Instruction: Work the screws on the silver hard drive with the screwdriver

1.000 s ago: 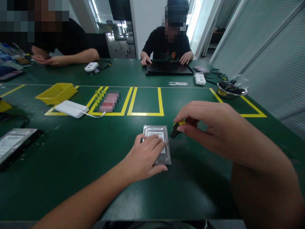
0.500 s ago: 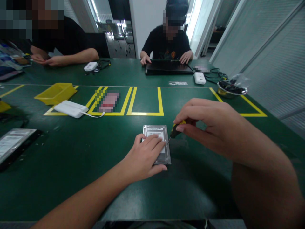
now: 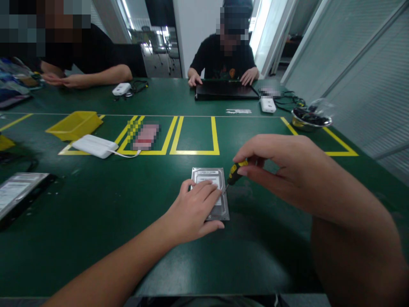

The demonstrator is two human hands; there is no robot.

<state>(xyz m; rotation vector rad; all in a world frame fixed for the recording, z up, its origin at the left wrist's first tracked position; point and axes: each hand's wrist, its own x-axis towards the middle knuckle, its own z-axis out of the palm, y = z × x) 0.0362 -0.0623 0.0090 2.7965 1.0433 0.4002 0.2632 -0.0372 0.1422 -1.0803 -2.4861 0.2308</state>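
Note:
A silver hard drive (image 3: 220, 212) with a white label lies flat on the green table. Across its top rests my left hand (image 3: 198, 204), fingers outstretched over the label and thumb spread out by the near edge. Part of the drive is hidden under that hand. My right hand (image 3: 275, 164) pinches a small black and yellow screwdriver (image 3: 234, 172), just right of the drive. The screwdriver tilts, its thin shaft slanting down to the drive's right edge. Whether the tip sits in a screw is too small to tell.
At left lie another hard drive (image 3: 22, 192), a white power bank (image 3: 95, 146) and a yellow bin (image 3: 75, 125). Yellow tape marks the table. A metal bowl (image 3: 311, 121) stands at far right. Two people sit opposite, one with hands on a black laptop (image 3: 226, 90).
My right hand has turned slightly around the screwdriver, and more of the yellow on its handle shows. My left hand and the hard drive have stayed in place.

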